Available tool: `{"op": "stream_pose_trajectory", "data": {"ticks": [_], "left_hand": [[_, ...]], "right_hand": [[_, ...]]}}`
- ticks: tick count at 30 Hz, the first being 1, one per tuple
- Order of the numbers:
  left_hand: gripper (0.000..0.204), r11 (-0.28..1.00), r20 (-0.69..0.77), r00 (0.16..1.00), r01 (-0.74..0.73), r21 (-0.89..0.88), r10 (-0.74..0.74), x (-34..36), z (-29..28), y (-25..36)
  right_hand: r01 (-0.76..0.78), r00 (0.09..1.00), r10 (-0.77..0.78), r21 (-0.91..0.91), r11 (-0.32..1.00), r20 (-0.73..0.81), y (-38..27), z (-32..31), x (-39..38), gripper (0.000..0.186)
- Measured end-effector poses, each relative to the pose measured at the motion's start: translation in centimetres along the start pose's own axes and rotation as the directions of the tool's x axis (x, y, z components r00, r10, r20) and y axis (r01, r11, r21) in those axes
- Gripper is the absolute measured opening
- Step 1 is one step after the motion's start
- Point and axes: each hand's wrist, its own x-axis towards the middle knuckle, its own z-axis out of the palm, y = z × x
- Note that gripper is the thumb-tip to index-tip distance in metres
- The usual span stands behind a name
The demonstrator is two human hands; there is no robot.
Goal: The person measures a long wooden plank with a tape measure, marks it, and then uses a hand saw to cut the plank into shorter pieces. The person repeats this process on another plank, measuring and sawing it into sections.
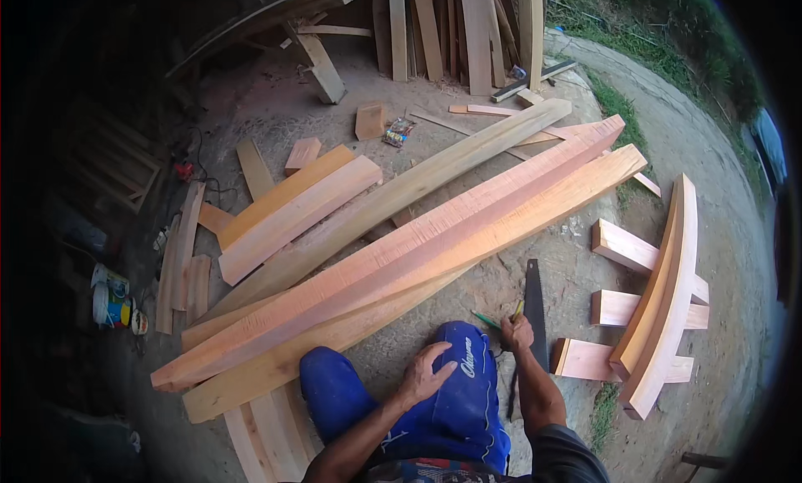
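At the left edge, a white bucket (111, 299) stands on rough ground beside thin boards (180, 257). Next to these lie two short squared beams, one orange (288, 197) and one pink (305, 218), side by side. Crossing the middle on a slant are a long greyish beam (401, 180) and, nearer the person, a long pink beam (397, 245) with a fine rippled grain on its upper face.

The person sits or kneels close up against the timber in blue trousers (468, 358). The left hand (428, 373) rests loosely over a thigh, fingers spread, its grip holding nothing. Farther right, the right hand (517, 334) closes its grip on a slim green pencil (484, 318). A handsaw (535, 307) lies just beside that hand, partly under the forearm; I cannot tell whether they touch.

On the far right, curved beams (681, 274) lie across short squared blocks (614, 309). These look already shaped, so I judge the work well advanced. The long pink beam shows no saw cut I can make out; what remains is unclear.
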Motion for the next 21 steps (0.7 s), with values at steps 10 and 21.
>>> {"op": "stream_pose_trajectory", "data": {"ticks": [10, 21], "left_hand": [[0.05, 0.96, 0.036, 0.964, 0.267, -0.084, -0.265, -4.7, -2.2, -0.1], [0.055, 0.836, -0.009, 0.985, 0.141, -0.531, -0.172, -2.4, 0.8, -4.4]], "right_hand": [[0.421, 0.907, -0.331, -0.536, 0.732, 0.262, -4.8, 3.3, 1.0, 0.038], [0.091, 0.972, -0.216, 0.691, 0.717, 0.097, -8.1, -4.2, -5.9, 0.017]]}}
